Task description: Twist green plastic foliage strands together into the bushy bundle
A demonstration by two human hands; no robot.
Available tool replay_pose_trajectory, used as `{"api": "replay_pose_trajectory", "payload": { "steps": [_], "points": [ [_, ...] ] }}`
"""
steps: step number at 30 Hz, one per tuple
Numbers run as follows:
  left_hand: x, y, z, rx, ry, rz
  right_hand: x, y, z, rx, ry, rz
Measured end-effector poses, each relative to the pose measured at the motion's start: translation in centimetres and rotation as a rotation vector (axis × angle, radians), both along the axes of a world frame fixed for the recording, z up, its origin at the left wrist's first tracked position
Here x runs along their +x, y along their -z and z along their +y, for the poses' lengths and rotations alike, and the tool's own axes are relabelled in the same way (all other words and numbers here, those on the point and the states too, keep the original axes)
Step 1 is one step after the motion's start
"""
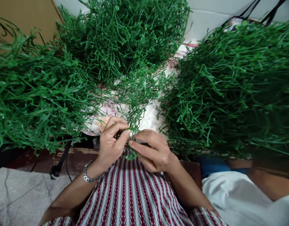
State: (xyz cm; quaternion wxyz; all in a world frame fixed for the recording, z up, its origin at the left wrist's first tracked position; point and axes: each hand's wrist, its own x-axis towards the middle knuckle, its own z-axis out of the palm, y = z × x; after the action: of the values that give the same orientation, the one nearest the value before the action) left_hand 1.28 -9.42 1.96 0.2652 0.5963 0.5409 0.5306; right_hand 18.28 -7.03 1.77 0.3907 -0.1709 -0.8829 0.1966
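Observation:
My left hand (111, 142) and my right hand (152, 151) meet at the middle, just above my striped lap (130, 191). Both pinch the stem end of one green plastic sprig (137, 97), whose thin branches fan upward over a white cloth (149, 117). The left thumb and fingers close on the stem from the left. From the other side, the right fingers grip the same stem. A metal bracelet (88, 175) circles my left wrist.
Big heaps of the same green sprigs crowd in at the left (29, 94), the top middle (121, 34) and the right (234, 91). A dark wooden edge (76, 157) runs below them. Grey floor (19, 194) lies lower left; white fabric (241, 201) lower right.

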Motion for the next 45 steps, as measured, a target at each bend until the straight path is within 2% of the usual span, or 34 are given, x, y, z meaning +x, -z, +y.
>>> {"api": "replay_pose_trajectory", "payload": {
  "steps": [4,7,10,15,21,24,27,30,32,35,38,42,45],
  "points": [
    [0.0,0.6,-0.2,0.168,-0.054,0.075,0.2,-0.5,-0.6,-0.461,-0.112,0.213],
    [0.1,0.9,-0.2,0.24,-0.08,0.083,0.0,-0.5,-0.7,-0.721,0.017,0.467],
    [0.5,1.0,-0.4,0.276,-0.081,0.05,-0.5,-0.2,-0.4,-0.809,0.127,0.479],
    [1.2,0.8,-0.8,0.271,-0.023,0.02,-1.8,0.2,0.2,-0.727,0.023,0.29],
    [1.2,0.8,-0.8,0.196,0.028,-0.001,-2.3,0.2,0.1,-0.701,0.091,0.234],
    [0.8,0.6,-0.7,0.121,0.089,-0.046,-1.8,0.0,0.6,-0.579,0.132,0.131],
    [0.5,0.3,-0.7,0.038,0.19,0.028,-1.0,-0.3,1.2,-0.422,0.186,0.055],
    [0.2,0.2,-0.8,-0.06,0.299,0.07,-0.3,-0.4,1.7,-0.371,0.104,0.03],
    [0.1,0.3,-0.8,-0.084,0.295,0.004,-0.2,-0.3,1.7,-0.368,0.039,0.012],
    [0.1,0.4,-0.9,-0.109,0.243,-0.077,-0.2,-0.1,1.5,-0.345,0.068,-0.004],
    [0.0,0.2,-0.9,-0.091,0.246,0.0,0.1,-0.2,1.5,-0.271,0.077,-0.073],
    [-0.4,-0.4,-0.8,-0.072,0.302,0.195,0.9,-1.1,1.9,-0.139,0.076,-0.302],
    [-0.5,-0.8,-0.8,-0.05,0.312,0.292,1.0,-1.6,1.9,-0.157,0.056,-0.387]
  ]
}}
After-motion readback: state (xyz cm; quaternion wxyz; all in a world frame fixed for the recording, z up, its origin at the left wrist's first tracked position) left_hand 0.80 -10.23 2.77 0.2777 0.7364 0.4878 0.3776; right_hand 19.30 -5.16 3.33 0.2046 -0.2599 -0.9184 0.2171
